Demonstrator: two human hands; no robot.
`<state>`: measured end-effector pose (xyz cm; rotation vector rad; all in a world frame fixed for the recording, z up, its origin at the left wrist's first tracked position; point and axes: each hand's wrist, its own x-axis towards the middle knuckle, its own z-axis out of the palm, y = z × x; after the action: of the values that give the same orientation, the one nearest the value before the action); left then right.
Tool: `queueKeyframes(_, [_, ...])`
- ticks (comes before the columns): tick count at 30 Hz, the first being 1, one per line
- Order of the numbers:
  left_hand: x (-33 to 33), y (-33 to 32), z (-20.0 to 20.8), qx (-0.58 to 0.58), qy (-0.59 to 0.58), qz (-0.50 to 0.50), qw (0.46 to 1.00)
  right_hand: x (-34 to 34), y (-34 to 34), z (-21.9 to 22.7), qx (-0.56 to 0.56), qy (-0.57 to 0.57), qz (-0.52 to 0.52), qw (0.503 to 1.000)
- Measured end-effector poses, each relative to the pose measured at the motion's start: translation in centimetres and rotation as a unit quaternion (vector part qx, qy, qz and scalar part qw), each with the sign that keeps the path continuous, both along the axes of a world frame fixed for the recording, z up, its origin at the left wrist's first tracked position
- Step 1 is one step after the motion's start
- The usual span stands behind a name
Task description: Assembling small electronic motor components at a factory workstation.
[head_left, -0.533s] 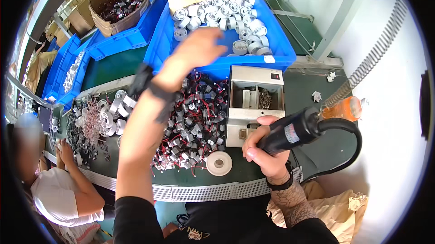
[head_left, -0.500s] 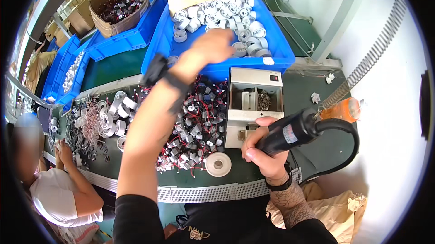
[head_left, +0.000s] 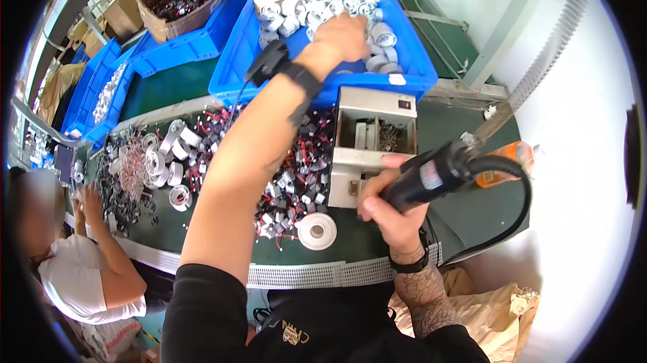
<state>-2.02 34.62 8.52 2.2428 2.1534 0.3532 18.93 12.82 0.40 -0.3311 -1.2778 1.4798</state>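
My left hand (head_left: 342,38) is stretched out over the far blue bin (head_left: 232,70), among white round plastic housings (head_left: 290,24). Its fingers point down and are mostly hidden behind the hand, so what they touch does not show. My right hand (head_left: 394,211) is wrapped around a black electric screwdriver (head_left: 428,177), which hangs from a coil spring (head_left: 542,59) and trails a thick black cable. Beside that hand stands a metal screw feeder box (head_left: 345,184) with small screws in its tray. One white round housing (head_left: 317,231) lies near the bench's front edge.
Small motors with red wires (head_left: 286,198) are heaped on the green bench (head_left: 222,235). More white housings (head_left: 176,196) lie to their left. A carton (head_left: 162,26) of wired parts stands far left. An orange bottle (head_left: 515,161) is at right. A co-worker (head_left: 87,268) sits at left.
My left hand has reached farther into the bin, a little to the right. My right hand still grips the screwdriver, and the whole view has shifted slightly.
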Motion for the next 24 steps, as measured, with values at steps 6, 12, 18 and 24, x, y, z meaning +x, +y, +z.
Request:
queueKeyframes(6, [-0.5, -21.7, 2.7, 0.043, -0.103, -0.146, 0.983, 1.1, 0.1, 2.0, -0.002, 0.045, -0.046, 0.998])
queueKeyframes(12, [2.6, -34.0, -4.8, -0.037, -0.079, -0.147, 0.985, 0.5, -1.1, 2.4, -0.048, 0.098, -0.005, 0.994])
queueKeyframes(18, [4.0, -36.0, -6.2, 0.033, -0.043, -0.021, 0.998, 0.1, -1.0, 1.7, -0.026, 0.069, 0.013, 0.997])
queueKeyframes(24, [-1.2, -33.9, -3.2, 0.115, -0.098, 0.101, 0.983, 0.0, -1.0, 1.9, -0.030, 0.079, -0.001, 0.996])
